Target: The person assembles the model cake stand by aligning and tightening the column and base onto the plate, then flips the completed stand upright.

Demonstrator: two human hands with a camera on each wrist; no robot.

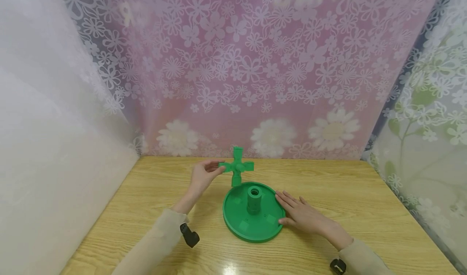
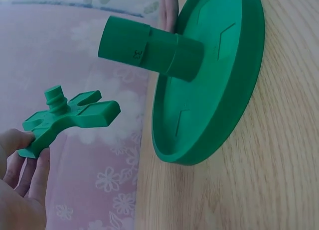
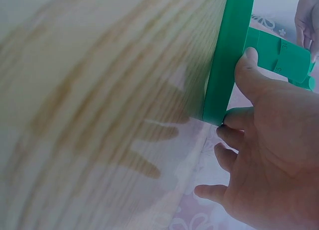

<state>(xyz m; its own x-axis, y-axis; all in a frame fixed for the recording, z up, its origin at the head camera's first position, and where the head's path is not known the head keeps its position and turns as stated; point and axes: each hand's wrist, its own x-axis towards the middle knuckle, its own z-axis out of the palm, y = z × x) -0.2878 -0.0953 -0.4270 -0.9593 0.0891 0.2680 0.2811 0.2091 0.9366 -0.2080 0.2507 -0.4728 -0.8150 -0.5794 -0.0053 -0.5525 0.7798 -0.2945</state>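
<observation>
Behind everything hangs a flowered pink curtain [image 1: 248,64], its lower edge meeting the back of your wooden table [image 1: 310,177]. On the wood lies the round green dish [image 1: 255,231], its underside hidden from you. Your right hand [image 1: 304,215] lies flattened at the dish's right rim, fingers spread; the right wrist view adds that the thumb rests on the rim with the index finger against the outer edge. Your left hand [image 1: 204,177] reaches forward, thumb and fingertips pinching one arm of the green cross piece [image 1: 238,167], so that arm's end is partly covered. You hold the cross off the table, beyond and left of the column [image 1: 254,202] at the dish's centre; the right wrist view shows little of it past that column. Only the head view looks into the column's hole; only the left wrist view makes plain the ridged stem [image 2: 56,99] on the cross.
</observation>
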